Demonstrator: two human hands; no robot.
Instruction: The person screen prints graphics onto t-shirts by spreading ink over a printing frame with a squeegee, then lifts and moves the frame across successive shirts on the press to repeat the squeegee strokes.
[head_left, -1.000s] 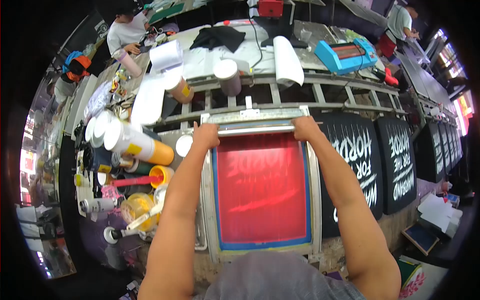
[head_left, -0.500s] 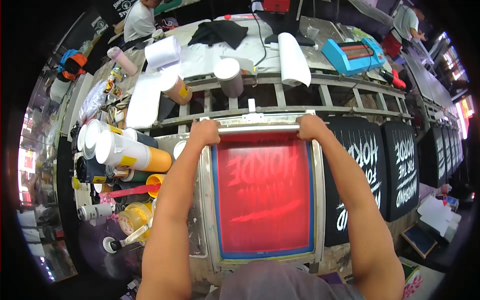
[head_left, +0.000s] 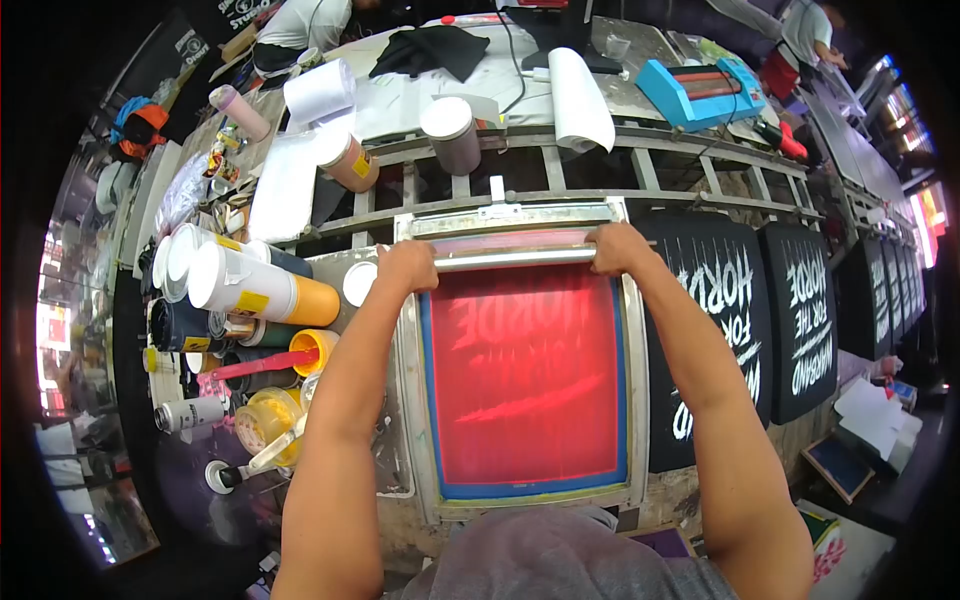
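Both my hands grip the ends of a long metal squeegee [head_left: 515, 260] lying across the far part of a screen printing frame [head_left: 410, 400]. My left hand [head_left: 408, 265] is closed round its left end, and my right hand [head_left: 622, 248] round the right end. The red mesh [head_left: 530, 430], edged with blue tape, carries mirrored or upside-down lettering, "HORDE" being readable. A pale pink strip of mesh shows just beyond the squeegee. The blade's lower edge is hidden.
Left of the frame stand several ink tubs [head_left: 245, 285], an open yellow tub [head_left: 315, 350] and a jar [head_left: 265, 420]. Black printed shirts [head_left: 705, 330] lie to the right. Beyond the metal rail [head_left: 650, 205] are paper rolls [head_left: 580, 100] and a blue machine [head_left: 700, 95]. Two people work farther off.
The squeegee and both hands have come slightly toward me over the frame, uncovering a strip of mesh behind. My view has tipped a little. The person at upper left has leaned to the right.
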